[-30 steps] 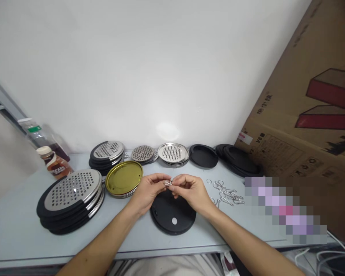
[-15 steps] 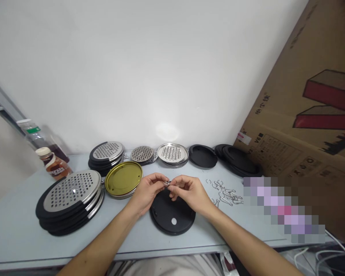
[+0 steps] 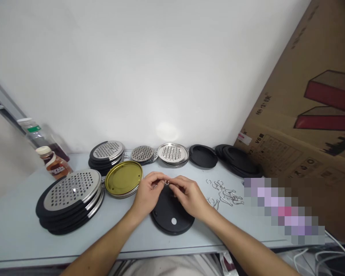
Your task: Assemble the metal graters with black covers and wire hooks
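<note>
Between my fingertips is a small metal ring (image 3: 167, 183). My left hand (image 3: 149, 193) pinches it from the left, and my right hand (image 3: 188, 195) pinches it from the right. Both hands are over the far part of a round black disc (image 3: 172, 214), which lies flat on the table and bears a pale round spot near its front. To the right of my right hand lies a loose heap of metal rings and hooks (image 3: 227, 194). Left of my left hand, a gold-coloured round lid (image 3: 123, 177) tops a small stack of discs.
Black-rimmed perforated grater discs (image 3: 73, 190) are stacked at left, with another such stack (image 3: 107, 151) behind. Metal grater discs (image 3: 172, 154) and black rings (image 3: 202, 156) line the wall. Two bottles (image 3: 56, 165) stand far left. A large cardboard box (image 3: 290, 149) leans at right.
My hands have turned slightly around the ring, so it now shows more face-on. My right fingers have curled in closer. The discs and the heap stay put.
</note>
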Tool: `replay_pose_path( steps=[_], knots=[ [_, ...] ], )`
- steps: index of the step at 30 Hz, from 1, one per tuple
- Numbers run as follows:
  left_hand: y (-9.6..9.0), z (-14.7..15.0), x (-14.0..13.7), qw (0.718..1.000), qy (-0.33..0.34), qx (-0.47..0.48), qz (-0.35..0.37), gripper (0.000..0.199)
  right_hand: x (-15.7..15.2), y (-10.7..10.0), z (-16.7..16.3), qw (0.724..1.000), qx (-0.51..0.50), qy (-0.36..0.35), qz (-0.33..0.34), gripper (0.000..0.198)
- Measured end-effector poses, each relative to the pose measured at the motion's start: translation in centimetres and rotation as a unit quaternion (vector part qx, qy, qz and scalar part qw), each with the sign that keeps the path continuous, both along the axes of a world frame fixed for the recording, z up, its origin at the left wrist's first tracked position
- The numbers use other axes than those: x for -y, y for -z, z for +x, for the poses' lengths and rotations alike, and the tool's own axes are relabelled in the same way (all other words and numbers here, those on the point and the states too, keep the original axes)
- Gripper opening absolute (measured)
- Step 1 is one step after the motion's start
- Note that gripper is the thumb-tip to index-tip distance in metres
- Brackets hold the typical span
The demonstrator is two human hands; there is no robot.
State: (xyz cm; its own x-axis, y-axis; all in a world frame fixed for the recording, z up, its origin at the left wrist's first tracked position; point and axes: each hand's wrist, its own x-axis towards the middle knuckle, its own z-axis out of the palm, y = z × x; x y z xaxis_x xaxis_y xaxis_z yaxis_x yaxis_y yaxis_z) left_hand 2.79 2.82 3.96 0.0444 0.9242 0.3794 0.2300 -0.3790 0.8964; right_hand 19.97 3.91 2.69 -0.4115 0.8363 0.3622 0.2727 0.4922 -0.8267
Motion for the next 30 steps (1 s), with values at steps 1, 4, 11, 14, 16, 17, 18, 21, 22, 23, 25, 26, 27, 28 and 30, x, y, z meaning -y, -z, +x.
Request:
replay_pose_path(
  steps=[1, 4, 11, 14, 16, 17, 18, 21, 22, 23, 25, 26, 27, 28, 30],
  knots=[
    [0.1, 0.0, 0.0, 1.000, 0.000, -0.007, 0.003, 0.021, 0.1, 0.1, 0.0, 0.998, 0.031, 0.007, 0.055, 0.025],
    [0.4, 0.0, 0.0, 1.000, 0.007, -0.024, -0.001, 0.025, 0.3, 0.2, 0.0, 0.988, 0.086, 0.009, 0.131, 0.027],
    [0.2, -0.1, -0.1, 0.999, 0.019, -0.017, -0.040, 0.020, 0.0, -0.9, 0.4, 0.996, 0.068, -0.008, 0.056, 0.021],
    [-0.3, -0.1, -0.1, 0.997, 0.009, 0.001, -0.072, 0.017, -0.1, -1.3, 0.6, 0.999, 0.046, -0.023, -0.002, 0.026],
    [-0.5, -0.1, 0.0, 0.997, 0.001, 0.006, -0.076, 0.016, -0.1, -1.3, 0.7, 0.999, 0.031, -0.031, -0.028, 0.027],
    [-0.5, -0.1, 0.0, 0.997, -0.002, 0.010, -0.073, 0.015, -0.1, -1.3, 0.6, 0.999, 0.027, -0.031, -0.032, 0.028],
    [-0.6, -0.1, 0.0, 0.998, -0.004, 0.014, -0.069, 0.015, -0.1, -1.3, 0.6, 0.999, 0.025, -0.030, -0.030, 0.028],
    [-0.5, -0.1, 0.0, 0.997, -0.005, 0.029, -0.066, 0.014, 0.0, -1.3, 0.6, 0.999, 0.029, -0.026, -0.008, 0.029],
    [-0.5, -0.1, 0.0, 0.996, -0.003, 0.039, -0.075, 0.013, 0.0, -1.4, 0.6, 0.999, 0.029, -0.029, -0.004, 0.029],
    [-0.4, -0.2, 0.0, 0.995, 0.000, 0.055, -0.088, 0.012, 0.0, -1.5, 0.6, 0.999, 0.028, -0.034, -0.004, 0.029],
    [-0.4, -0.2, -0.1, 0.988, 0.013, 0.096, -0.120, 0.011, 0.0, -1.8, 0.8, 0.998, 0.028, -0.048, -0.008, 0.029],
    [-0.3, -0.3, -0.2, 0.984, 0.021, 0.116, -0.135, 0.011, 0.1, -1.9, 0.8, 0.998, 0.028, -0.054, -0.008, 0.029],
    [-0.3, -0.3, -0.3, 0.980, 0.029, 0.132, -0.146, 0.011, 0.1, -2.0, 0.9, 0.998, 0.029, -0.058, -0.006, 0.029],
    [-0.3, -0.4, -0.3, 0.977, 0.036, 0.142, -0.155, 0.011, 0.1, -2.1, 1.0, 0.998, 0.032, -0.061, -0.002, 0.029],
    [-0.4, -0.4, -0.4, 0.974, 0.041, 0.151, -0.165, 0.012, 0.1, -2.1, 1.0, 0.997, 0.039, -0.063, 0.016, 0.029]
  ],
)
